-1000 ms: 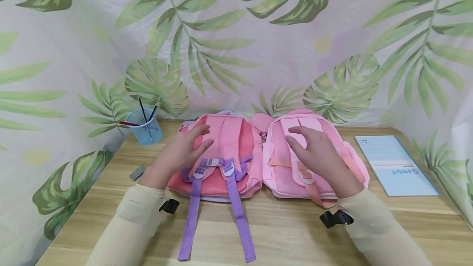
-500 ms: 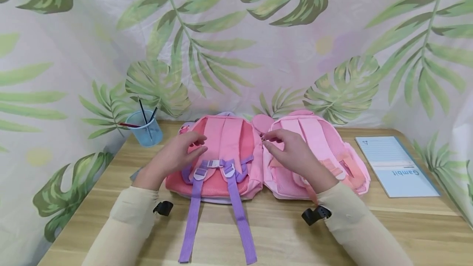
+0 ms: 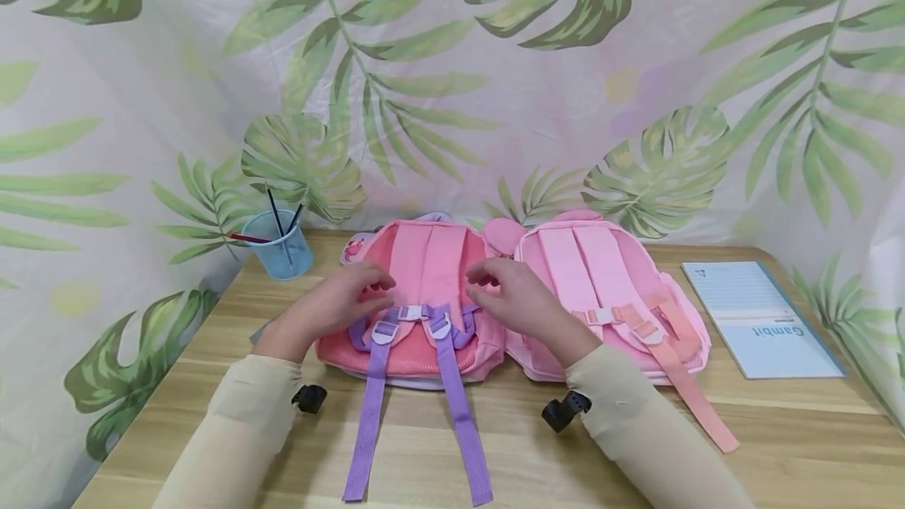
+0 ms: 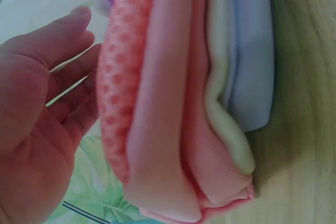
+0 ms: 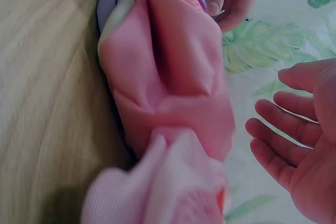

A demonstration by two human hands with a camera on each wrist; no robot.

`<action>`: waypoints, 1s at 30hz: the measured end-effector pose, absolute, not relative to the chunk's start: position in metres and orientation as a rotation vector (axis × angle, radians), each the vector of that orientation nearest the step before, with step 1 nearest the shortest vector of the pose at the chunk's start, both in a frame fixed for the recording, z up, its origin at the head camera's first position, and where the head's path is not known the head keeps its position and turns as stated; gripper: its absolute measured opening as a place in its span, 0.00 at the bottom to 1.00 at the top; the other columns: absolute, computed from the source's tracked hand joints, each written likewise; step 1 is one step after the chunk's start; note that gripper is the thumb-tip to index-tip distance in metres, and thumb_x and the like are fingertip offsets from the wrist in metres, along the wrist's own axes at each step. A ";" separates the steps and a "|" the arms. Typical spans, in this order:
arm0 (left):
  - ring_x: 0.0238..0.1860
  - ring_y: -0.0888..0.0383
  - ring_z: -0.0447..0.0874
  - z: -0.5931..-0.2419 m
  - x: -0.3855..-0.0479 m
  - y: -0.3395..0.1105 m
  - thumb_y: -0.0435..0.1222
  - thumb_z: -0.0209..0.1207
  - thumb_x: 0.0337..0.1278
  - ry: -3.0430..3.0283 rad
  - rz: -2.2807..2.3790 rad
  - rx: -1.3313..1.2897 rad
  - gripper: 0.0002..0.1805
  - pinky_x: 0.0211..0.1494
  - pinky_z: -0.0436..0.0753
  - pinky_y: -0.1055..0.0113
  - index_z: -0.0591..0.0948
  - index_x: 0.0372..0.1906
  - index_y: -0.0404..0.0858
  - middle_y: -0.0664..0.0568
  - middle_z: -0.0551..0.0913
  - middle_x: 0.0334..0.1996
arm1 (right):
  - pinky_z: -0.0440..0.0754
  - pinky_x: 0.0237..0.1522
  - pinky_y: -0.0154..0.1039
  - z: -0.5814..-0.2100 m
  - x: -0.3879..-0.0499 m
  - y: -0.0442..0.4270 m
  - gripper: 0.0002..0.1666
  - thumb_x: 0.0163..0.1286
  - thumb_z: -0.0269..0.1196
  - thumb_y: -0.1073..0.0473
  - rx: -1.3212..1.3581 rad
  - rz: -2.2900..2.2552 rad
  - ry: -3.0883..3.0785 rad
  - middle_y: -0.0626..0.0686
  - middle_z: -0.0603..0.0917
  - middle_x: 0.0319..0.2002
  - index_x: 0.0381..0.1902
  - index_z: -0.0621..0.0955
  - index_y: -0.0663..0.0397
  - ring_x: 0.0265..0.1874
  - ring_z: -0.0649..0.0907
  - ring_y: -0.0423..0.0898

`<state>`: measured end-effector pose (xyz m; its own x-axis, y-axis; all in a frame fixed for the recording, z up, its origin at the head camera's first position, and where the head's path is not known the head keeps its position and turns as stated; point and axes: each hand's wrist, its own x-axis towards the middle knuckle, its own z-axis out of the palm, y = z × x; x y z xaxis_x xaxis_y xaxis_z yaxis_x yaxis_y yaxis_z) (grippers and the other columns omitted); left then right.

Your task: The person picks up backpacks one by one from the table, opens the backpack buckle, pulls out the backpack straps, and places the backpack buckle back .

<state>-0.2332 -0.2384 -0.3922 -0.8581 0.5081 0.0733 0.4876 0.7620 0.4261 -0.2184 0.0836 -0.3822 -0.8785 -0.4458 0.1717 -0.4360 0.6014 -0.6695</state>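
Observation:
Two backpacks lie side by side on the table, straps facing up. The left backpack [image 3: 413,360] is deeper pink, with purple webbing straps [image 3: 375,430] and a white buckle [image 3: 413,313] fastened across them. My left hand [image 3: 328,309] hovers over its left side, fingers loosely bent. Over its right side hangs my right hand [image 3: 523,305], also loosely bent. Both hold nothing; the left wrist view shows the left palm [image 4: 37,98] beside the bag's mesh back. The paler pink backpack [image 3: 566,258] has orange straps [image 3: 696,415] and its own buckle [image 3: 602,316], partly behind my right hand.
A blue mesh pen cup [image 3: 279,250] with several pencils stands at the back left. Behind my left wrist a small grey object [image 3: 258,331] is mostly hidden. A blue-and-white notebook [image 3: 767,320] lies at the right. A leaf-print curtain [image 3: 452,100] hangs behind the table.
My right hand has moved left, from above the paler backpack to the right side of the deeper pink one. The left hand has dropped slightly and its fingers bend more.

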 end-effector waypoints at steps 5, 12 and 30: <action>0.53 0.51 0.85 -0.399 -0.237 -0.239 0.39 0.72 0.69 2.878 0.639 0.849 0.13 0.65 0.84 0.46 0.88 0.53 0.41 0.51 0.88 0.48 | 0.85 0.63 0.53 -0.391 -0.222 0.068 0.18 0.77 0.68 0.57 -0.825 -1.137 2.772 0.58 0.89 0.54 0.59 0.85 0.61 0.57 0.87 0.55; 0.52 0.53 0.83 -0.403 -0.241 -0.237 0.40 0.73 0.68 2.843 0.618 0.863 0.10 0.65 0.82 0.48 0.90 0.50 0.43 0.54 0.87 0.46 | 0.85 0.59 0.50 -0.402 -0.229 0.044 0.20 0.75 0.70 0.55 -0.846 -1.091 2.726 0.57 0.89 0.52 0.59 0.86 0.60 0.52 0.86 0.52; 0.45 0.61 0.81 -0.407 -0.250 -0.230 0.39 0.74 0.66 2.734 0.637 0.910 0.09 0.56 0.84 0.59 0.92 0.48 0.45 0.57 0.87 0.42 | 0.79 0.58 0.48 -0.415 -0.238 0.006 0.15 0.69 0.75 0.52 -0.895 -0.754 2.824 0.51 0.90 0.41 0.47 0.90 0.54 0.46 0.85 0.49</action>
<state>-0.2497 -0.2302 -0.4066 -0.7936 0.6069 -0.0435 0.5251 0.7192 0.4550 -0.2378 0.0057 -0.4147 -0.8253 -0.5608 0.0665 -0.5193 0.7073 -0.4796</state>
